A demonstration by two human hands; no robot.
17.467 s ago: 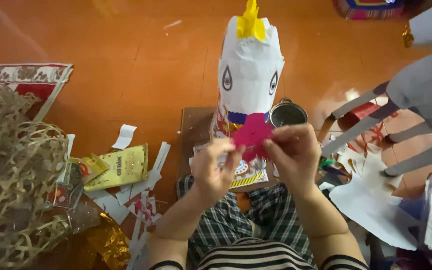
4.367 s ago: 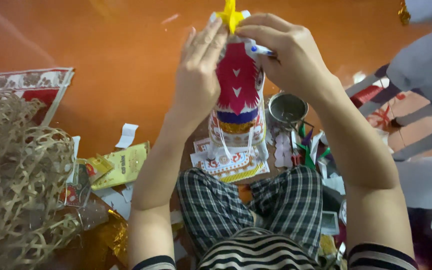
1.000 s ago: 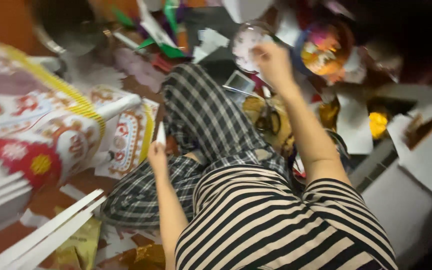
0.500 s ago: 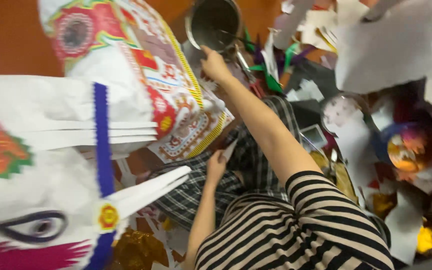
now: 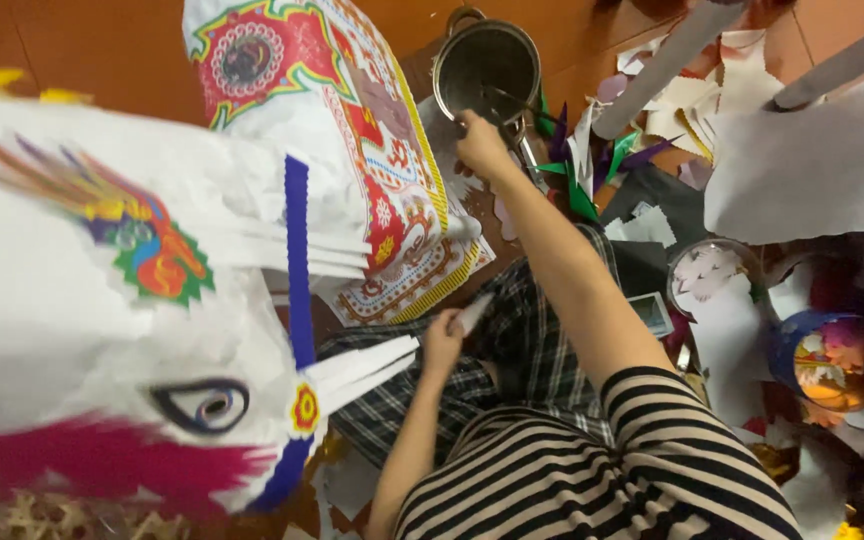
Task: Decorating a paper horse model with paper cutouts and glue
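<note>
Your steel pot point(image 5: 485, 68) stood upright on the orange floor, a thin stick point(image 5: 510, 100) leaning inside; a white paper strip point(image 5: 472, 313) pointed up-right.

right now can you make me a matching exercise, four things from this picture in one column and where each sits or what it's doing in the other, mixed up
Things:
1. right hand
2. left hand
3. metal pot
4. paper horse head

Places or states:
a. fills the near left of the view, with a painted eye
b. reaches to the rim of the pot
c. stands on the floor at top centre
d. holds a white paper strip over the checked lap

Pairs: 1-b, 2-d, 3-c, 4-a
</note>
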